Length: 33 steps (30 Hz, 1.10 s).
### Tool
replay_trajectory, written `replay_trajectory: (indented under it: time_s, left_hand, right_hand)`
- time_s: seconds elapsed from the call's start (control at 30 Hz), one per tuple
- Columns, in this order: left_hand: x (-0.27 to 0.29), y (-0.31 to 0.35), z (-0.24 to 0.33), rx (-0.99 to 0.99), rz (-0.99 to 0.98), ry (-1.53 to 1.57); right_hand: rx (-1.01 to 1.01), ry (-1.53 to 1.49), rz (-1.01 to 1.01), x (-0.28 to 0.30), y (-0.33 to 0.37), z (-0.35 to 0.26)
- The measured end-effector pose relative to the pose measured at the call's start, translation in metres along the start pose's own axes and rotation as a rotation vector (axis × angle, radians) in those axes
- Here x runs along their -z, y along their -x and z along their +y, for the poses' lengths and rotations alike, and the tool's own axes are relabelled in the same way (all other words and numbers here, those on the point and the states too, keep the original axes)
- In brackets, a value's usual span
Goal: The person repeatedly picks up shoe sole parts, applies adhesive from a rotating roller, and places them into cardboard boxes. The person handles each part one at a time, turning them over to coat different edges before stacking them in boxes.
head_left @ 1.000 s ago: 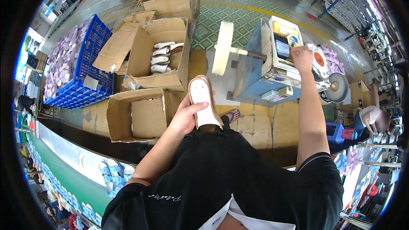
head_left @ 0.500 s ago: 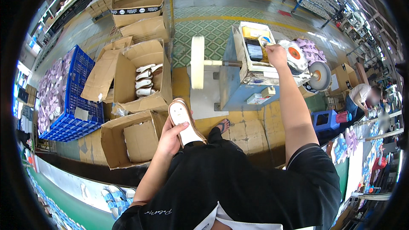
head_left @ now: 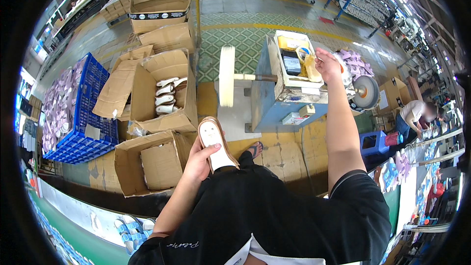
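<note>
Now your left hand (head_left: 198, 159) grips the sole (head_left: 216, 143) over your lap, long axis pointing far toward the wheel (head_left: 226, 76); your right hand (head_left: 327, 64) closes on something in the tray (head_left: 287, 39).

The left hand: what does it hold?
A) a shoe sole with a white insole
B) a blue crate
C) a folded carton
A: the left hand grips a shoe sole, white side up, over the lap; the blue crate stands apart on the floor.

R grip (head_left: 327, 65) contents hidden, co-worker (head_left: 414, 113) blurred
</note>
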<state>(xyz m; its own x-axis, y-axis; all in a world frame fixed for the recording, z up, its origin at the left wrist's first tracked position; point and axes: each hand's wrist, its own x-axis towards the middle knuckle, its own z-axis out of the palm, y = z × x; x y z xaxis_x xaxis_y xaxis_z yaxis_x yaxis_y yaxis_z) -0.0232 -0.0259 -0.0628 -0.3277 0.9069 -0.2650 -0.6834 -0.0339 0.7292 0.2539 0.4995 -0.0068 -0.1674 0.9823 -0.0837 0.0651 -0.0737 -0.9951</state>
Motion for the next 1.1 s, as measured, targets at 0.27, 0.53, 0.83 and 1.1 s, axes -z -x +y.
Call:
replay_trajectory:
  time_s: [0.27,0.53,0.83,1.1]
  left_hand:
    - [-0.002,0.003,-0.003,0.009,0.026,-0.008]
    - [-0.002,0.003,-0.003,0.005,0.007,0.003]
    - [0.001,0.000,-0.010,0.019,-0.009,-0.006]
    - [0.007,0.000,-0.010,0.014,0.019,-0.024]
  right_hand:
    - [-0.047,-0.001,0.006,0.000,-0.004,-0.008]
    - [0.051,0.229,0.000,0.002,-0.009,-0.013]
    - [0.048,0.200,0.008,-0.007,-0.012,0.004]
    - [-0.087,-0.368,0.001,-0.018,-0.015,0.008]
